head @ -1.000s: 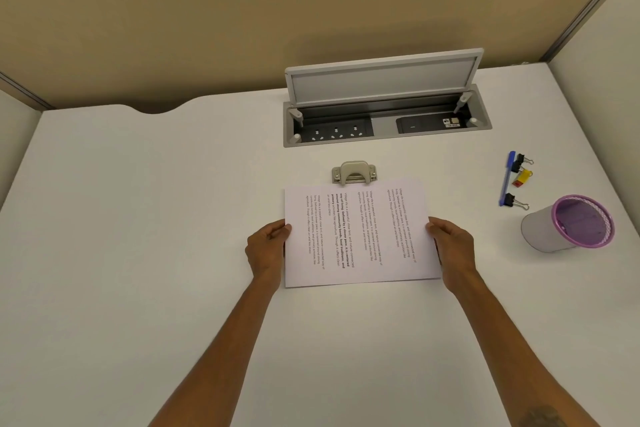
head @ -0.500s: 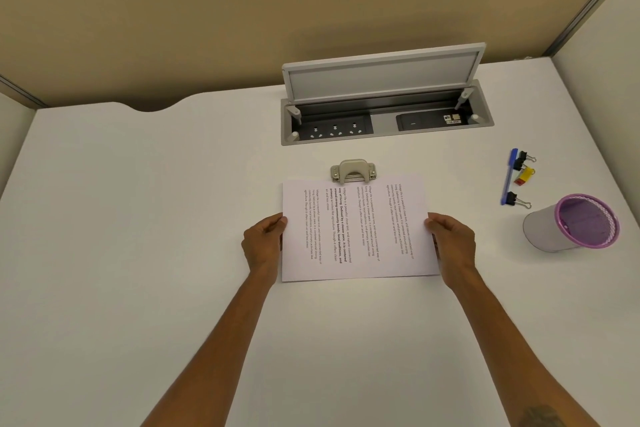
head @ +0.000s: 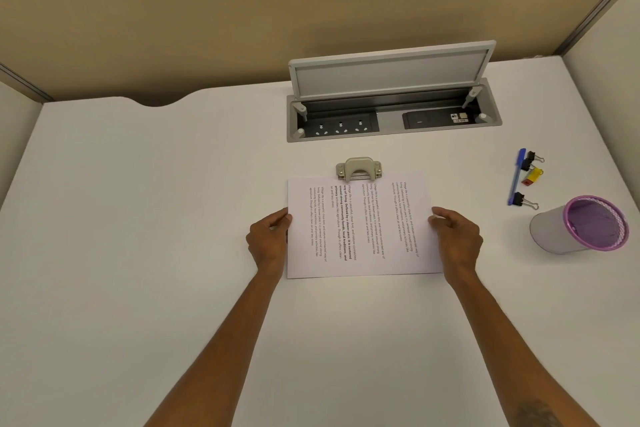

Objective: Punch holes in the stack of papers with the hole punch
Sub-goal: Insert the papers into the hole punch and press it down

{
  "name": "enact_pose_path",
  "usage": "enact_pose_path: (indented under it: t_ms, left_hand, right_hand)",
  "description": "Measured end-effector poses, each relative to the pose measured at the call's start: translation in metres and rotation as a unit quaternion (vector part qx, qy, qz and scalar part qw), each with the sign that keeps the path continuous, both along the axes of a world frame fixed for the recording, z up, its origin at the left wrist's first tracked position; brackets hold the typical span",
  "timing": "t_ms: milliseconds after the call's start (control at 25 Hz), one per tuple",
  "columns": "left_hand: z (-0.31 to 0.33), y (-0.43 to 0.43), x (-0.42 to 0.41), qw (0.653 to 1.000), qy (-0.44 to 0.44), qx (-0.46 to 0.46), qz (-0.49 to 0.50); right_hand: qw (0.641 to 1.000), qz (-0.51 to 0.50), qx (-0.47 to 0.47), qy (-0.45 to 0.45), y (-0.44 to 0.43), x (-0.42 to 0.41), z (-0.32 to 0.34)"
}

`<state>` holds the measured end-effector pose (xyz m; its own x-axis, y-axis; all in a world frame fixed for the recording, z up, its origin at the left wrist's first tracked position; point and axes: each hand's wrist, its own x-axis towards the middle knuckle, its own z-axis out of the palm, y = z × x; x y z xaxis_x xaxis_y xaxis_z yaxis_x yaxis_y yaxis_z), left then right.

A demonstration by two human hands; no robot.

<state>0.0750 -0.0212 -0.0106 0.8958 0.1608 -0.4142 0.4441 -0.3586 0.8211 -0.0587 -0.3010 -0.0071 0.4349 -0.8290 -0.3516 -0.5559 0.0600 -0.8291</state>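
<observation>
Two hands grip stack of papers (head: 360, 225) at frame centre, flat on white worktop (head: 138, 218). Left hand (head: 268, 241) pinches left edge, fingers curled; right hand (head: 457, 239) pinches right edge likewise. Top edge of stack sits in mouth of beige hole punch (head: 359, 168) just above. Right of frame: blue pen (head: 516, 177), binder clips (head: 530, 163), purple-rimmed mesh pen cup (head: 581, 229) lying tilted.

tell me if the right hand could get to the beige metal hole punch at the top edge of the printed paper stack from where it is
Probably yes. The right hand grips the printed paper stack's right edge, and only flat paper and bare white desk lie between it and the beige metal hole punch. It would have to let go first.
</observation>
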Motion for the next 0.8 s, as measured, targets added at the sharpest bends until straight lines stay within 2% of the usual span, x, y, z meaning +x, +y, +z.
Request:
enact_pose_path:
  t_ms: [280, 800]
  left_hand:
    - [-0.0026, 0.0010, 0.0023, 1.000, -0.004, -0.019, 0.006]
    - [-0.0009, -0.0013, 0.0041, 1.000, -0.007, -0.010, 0.021]
  right_hand:
    - [0.994, -0.042, 0.097, -0.041, -0.0081, 0.0002, -0.0059]
    - [0.999, -0.028, 0.043, -0.009, -0.0033, 0.0033, -0.0047]
